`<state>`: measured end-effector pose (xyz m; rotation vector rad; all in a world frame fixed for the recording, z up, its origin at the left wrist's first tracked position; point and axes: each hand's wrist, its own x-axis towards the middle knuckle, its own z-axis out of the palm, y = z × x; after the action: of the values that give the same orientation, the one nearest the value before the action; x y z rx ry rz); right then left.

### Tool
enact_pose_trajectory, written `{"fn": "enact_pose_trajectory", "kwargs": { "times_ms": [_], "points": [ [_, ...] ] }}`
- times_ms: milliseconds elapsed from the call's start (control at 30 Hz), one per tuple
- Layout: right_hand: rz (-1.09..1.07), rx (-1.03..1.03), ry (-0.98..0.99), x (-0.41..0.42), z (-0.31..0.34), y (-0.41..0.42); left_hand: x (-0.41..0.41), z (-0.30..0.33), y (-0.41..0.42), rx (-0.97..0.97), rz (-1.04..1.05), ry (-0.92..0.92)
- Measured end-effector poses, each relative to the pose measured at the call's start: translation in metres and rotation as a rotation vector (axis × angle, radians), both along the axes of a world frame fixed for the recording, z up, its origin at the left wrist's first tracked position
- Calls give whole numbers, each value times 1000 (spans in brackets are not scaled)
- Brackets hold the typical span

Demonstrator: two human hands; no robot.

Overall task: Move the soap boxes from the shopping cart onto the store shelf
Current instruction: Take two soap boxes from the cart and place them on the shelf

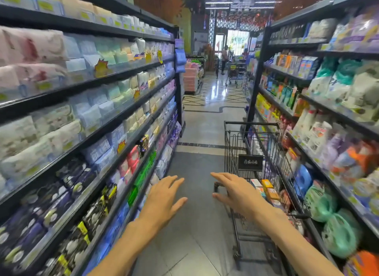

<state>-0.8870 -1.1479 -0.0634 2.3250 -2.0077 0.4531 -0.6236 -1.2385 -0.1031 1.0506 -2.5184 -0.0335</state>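
Black wire shopping cart (pixel 254 152) stands right of me, soap boxes (pixel 266 188) in its near basket, and my right hand (pixel 238 193) and left hand (pixel 164 195), both spread and empty, should reach over the rim, since the aisle floor (pixel 196 173) left lies open.

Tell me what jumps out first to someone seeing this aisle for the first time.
Two bare, empty hands reach forward at the bottom centre: the left hand over the floor, the right hand at the near end of a black wire shopping cart. The cart stands against the right-hand shelves, with small coloured boxes inside it. Long shelves of pale packs fill the left side.
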Motion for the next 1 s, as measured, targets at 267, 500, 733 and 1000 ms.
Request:
{"fn": "enact_pose_trajectory", "kwargs": {
  "times_ms": [267,500,733,1000],
  "points": [
    [-21,45,-38,-79,12,-173,-71,28,-177,-8,22,-43],
    [-136,99,-27,-153,-4,-294,-161,7,-327,31,-95,-36],
    [-366,146,-40,-240,-20,-386,-286,-9,-468,59,-362,-83],
    [-768,167,-165,-339,-24,-400,-468,-13,-547,61,-798,-138]
  ]
}}
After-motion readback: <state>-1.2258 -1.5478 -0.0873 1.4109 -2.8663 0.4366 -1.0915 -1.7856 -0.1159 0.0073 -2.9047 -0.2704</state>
